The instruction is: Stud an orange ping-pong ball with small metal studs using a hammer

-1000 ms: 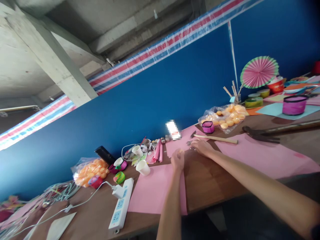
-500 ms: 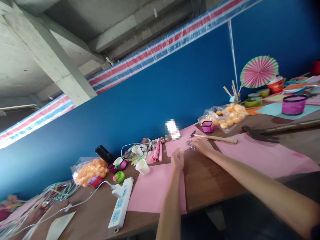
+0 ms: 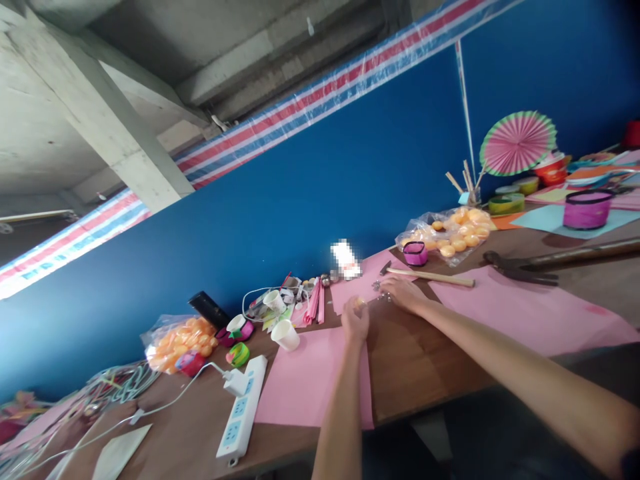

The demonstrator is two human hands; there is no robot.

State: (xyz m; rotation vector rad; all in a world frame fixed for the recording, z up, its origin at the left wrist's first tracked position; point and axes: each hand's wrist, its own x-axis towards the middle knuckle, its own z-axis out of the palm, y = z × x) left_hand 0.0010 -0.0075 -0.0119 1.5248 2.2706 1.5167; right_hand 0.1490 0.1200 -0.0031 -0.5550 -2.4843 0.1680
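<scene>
My left hand (image 3: 355, 319) rests on the wooden table (image 3: 420, 360) at the edge of a pink paper sheet (image 3: 310, 380), fingers curled around a small orange ball. My right hand (image 3: 404, 293) lies palm down a little further right, its fingertips on a small heap of silvery metal bits (image 3: 381, 285) on another pink sheet (image 3: 360, 283). Whether it grips any of them is hidden. A small hammer (image 3: 430, 275) with a wooden handle lies just beyond the right hand.
A white power strip (image 3: 243, 407) and cable lie at the left. Paper cups (image 3: 286, 335), pink sticks (image 3: 315, 303), two bags of orange balls (image 3: 453, 233) (image 3: 180, 340), a pink pot (image 3: 415, 253), a paper fan (image 3: 517, 143) and a large hammer (image 3: 530, 263) crowd the table along the blue wall.
My left hand has lifted slightly and now shows a small orange ball between its fingers. My right hand has stayed on the metal bits with only slight finger movement.
</scene>
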